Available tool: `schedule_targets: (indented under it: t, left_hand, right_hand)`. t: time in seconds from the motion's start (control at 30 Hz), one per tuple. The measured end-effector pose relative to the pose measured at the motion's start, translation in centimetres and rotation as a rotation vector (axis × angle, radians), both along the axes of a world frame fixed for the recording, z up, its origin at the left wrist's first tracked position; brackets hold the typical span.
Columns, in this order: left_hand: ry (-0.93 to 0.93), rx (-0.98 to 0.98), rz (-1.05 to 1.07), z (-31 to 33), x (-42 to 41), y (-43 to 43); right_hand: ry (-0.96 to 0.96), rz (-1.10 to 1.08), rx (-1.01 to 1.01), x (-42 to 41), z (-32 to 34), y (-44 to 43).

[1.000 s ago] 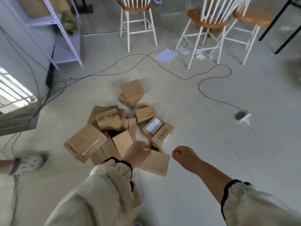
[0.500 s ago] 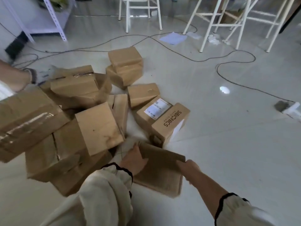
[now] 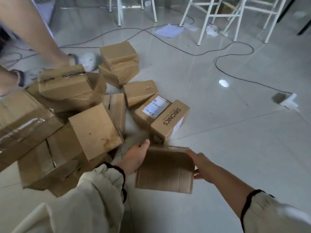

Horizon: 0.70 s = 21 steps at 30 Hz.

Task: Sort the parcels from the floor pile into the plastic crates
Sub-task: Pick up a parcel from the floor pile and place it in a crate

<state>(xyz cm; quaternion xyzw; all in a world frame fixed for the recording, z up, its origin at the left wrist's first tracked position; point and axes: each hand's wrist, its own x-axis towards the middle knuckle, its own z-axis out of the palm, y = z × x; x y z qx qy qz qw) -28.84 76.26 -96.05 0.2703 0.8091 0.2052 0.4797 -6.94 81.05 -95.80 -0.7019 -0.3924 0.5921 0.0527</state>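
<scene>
We record a flat brown cardboard parcel [image 3: 165, 170] at the near edge of the floor pile of brown cardboard boxes [image 3: 94, 132], just in front of the brown carton printed SIBIONICS [image 3: 170, 121]. Its broad face is turned up, its far edge toward that carton; the face looks nearly square (long axis not determinable). The left hand [image 3: 136, 157] clasps the left side, thumb straight along the edge, other fingers hidden. The right hand [image 3: 200, 163] grips the right edge, fingers curled under.

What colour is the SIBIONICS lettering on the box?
Black lettering on a brown cardboard box, seen in the head view.
</scene>
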Motion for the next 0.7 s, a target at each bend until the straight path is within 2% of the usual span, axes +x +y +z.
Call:
schedule_targets:
  t: [0.1,0.17,0.27,0.5,0.6,0.7]
  left_hand:
    - [-0.214,0.01,0.208,0.6,0.2,-0.7]
    - [-0.239,0.095,0.184,0.3,0.3,-1.4]
    - [-0.202,0.139,0.027,-0.5,0.3,-2.9]
    - [-0.209,0.141,0.032,-2.0,0.1,-4.0]
    - [-0.354,0.105,0.134,-0.8,-0.1,-2.8]
    - [-0.364,0.141,0.264,0.0,-0.7,-1.4]
  right_hand:
    - [0.018,-0.194,-0.008,1.2,-0.2,-0.3]
    - [0.012,-0.24,0.049,2.0,-0.9,-0.8]
    - [0.062,-0.223,0.088,2.6,-2.2,-2.2]
    - [-0.013,-0.068,0.145,2.3,-2.3,-2.8]
    - [0.063,-0.025,0.143,2.2,-1.6,-1.7]
    - [0.156,-0.033,0.181,2.3,0.5,-1.1]
